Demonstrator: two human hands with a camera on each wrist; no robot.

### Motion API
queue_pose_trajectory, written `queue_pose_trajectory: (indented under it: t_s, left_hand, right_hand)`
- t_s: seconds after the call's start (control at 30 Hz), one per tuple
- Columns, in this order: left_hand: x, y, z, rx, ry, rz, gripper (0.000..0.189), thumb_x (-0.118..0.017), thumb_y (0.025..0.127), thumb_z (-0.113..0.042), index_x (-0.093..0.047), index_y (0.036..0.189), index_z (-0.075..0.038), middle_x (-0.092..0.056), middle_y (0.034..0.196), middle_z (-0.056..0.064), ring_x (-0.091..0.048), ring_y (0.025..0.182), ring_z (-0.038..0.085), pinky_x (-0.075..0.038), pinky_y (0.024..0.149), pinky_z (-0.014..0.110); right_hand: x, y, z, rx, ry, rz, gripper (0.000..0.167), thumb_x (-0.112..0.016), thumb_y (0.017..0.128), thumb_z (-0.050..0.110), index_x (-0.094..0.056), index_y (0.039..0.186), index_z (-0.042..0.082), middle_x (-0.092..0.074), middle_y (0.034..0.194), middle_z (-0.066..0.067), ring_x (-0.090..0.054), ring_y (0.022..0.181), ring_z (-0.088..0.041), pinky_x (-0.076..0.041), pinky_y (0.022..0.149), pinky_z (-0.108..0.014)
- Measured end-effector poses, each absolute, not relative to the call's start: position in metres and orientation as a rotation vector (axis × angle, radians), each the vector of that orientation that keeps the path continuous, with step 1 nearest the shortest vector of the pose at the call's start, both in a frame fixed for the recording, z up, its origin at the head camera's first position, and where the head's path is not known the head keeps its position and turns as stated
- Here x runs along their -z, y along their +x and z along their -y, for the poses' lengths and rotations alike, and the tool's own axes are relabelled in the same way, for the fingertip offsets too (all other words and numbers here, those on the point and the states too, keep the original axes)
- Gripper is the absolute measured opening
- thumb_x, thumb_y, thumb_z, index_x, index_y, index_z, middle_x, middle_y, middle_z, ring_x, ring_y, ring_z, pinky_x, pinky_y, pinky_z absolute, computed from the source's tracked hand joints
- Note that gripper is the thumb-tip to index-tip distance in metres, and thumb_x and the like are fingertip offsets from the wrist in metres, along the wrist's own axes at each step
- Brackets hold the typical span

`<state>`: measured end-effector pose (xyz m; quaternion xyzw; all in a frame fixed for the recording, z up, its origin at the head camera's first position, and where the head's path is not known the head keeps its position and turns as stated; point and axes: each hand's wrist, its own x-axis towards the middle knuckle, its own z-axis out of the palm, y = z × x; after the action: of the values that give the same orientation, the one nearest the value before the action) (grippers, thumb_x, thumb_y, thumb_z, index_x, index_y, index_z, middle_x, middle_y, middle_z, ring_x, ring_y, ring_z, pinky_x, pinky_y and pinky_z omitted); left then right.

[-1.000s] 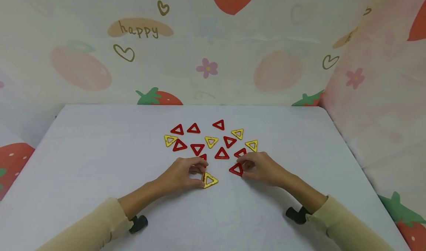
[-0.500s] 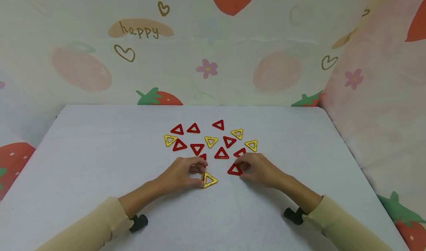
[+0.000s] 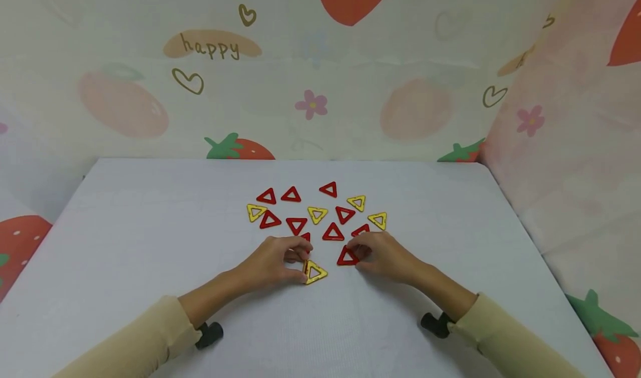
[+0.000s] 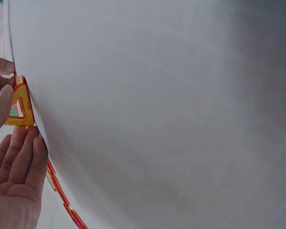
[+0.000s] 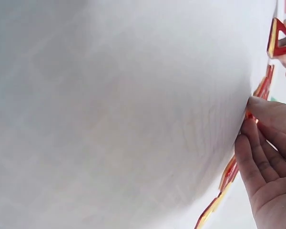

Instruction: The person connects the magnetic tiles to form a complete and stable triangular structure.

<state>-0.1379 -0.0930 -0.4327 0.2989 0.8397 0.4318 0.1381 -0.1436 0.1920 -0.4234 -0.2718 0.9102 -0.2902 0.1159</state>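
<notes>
In the head view my left hand (image 3: pixel 272 261) holds a yellow triangular magnetic tile (image 3: pixel 316 279) near the middle of the table, thumb at its near corner. The left wrist view shows that yellow tile (image 4: pixel 28 107) standing up from the surface, with red edging beside it. From the right wrist a red triangle (image 5: pixel 282 49) with a yellow edge appears at the left hand's fingers, so the held piece seems to join both colours. My right hand (image 3: pixel 388 256) pinches another red triangular magnetic tile (image 3: pixel 346 263), low on the table and a little right of the yellow one.
Several loose red triangles (image 3: pixel 333 238) and several yellow ones (image 3: pixel 317 209) lie flat beyond both hands. One red triangle (image 3: pixel 307 236) is partly covered by the left fingers. The white table (image 3: pixel 150 211) ends at a patterned backdrop (image 3: pixel 350 55).
My right hand has slid left with its red magnetic tile, bringing it closer to the yellow one; the tile has turned slightly. The left hand stays in place.
</notes>
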Motion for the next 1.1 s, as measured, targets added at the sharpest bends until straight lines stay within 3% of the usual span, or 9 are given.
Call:
queue_pose_trajectory:
  t_s: [1.1]
  left_hand:
    - [0.434, -0.138, 0.093, -1.249, 0.862, -2.423, 0.048, -0.086, 0.078, -0.014, -0.065, 0.120, -0.004, -0.070, 0.100, 0.000, -0.067, 0.094, 0.013, -0.054, 0.091, 0.029]
  right_hand:
    - [0.423, -0.150, -0.171, 0.907, -0.901, -2.565, 0.037, -0.078, 0.084, 0.005, -0.068, 0.120, 0.005, -0.071, 0.108, -0.002, -0.064, 0.093, -0.013, -0.055, 0.085, -0.024]
